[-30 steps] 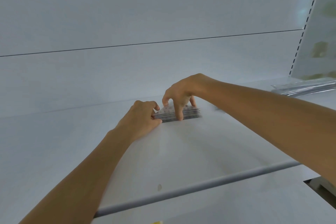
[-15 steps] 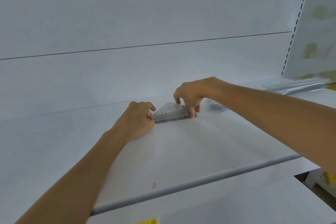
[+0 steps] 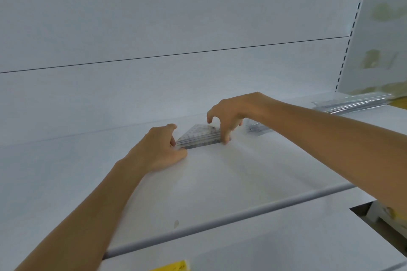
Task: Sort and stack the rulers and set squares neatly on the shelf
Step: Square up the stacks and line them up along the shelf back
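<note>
Set squares (image 3: pixel 199 137) stacked between hands: left fingers (image 3: pixel 181 153) pinch corner, right fingers (image 3: pixel 224 135) curl over opposite end.

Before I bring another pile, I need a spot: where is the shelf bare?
Bare shelf lies left of the left hand, and from the set square stack forward to the front rail. Crowded at the back right: right hand, loose piece, ruler pile.
</note>
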{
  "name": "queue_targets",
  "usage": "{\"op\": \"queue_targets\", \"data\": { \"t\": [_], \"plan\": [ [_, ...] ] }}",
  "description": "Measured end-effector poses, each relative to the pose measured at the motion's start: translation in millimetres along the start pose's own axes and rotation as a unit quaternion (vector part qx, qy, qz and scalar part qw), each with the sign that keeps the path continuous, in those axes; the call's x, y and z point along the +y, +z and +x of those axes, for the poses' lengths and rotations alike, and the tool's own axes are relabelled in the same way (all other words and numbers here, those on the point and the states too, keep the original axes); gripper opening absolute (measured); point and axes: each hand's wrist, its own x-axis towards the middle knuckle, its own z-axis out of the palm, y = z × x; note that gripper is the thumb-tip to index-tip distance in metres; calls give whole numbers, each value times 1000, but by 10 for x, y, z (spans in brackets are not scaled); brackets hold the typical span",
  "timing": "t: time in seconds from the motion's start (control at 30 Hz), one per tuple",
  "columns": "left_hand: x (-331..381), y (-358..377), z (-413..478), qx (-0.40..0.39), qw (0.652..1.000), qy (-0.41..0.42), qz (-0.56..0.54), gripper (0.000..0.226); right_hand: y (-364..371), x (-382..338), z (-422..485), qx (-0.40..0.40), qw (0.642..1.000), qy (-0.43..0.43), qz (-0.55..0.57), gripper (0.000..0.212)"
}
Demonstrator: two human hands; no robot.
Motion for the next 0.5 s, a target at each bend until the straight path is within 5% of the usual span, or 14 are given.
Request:
{"op": "queue_targets", "data": {
  "t": [0.27, 0.5],
  "plan": [
    [140, -118, -71, 166, 984, 55, -29, 53, -225, 771, -478, 90, 995, 1, 49, 79],
    [781, 6, 112, 95, 987, 113, 57, 61, -31, 1472, -734, 73, 996, 37, 38, 91]
  ]
}}
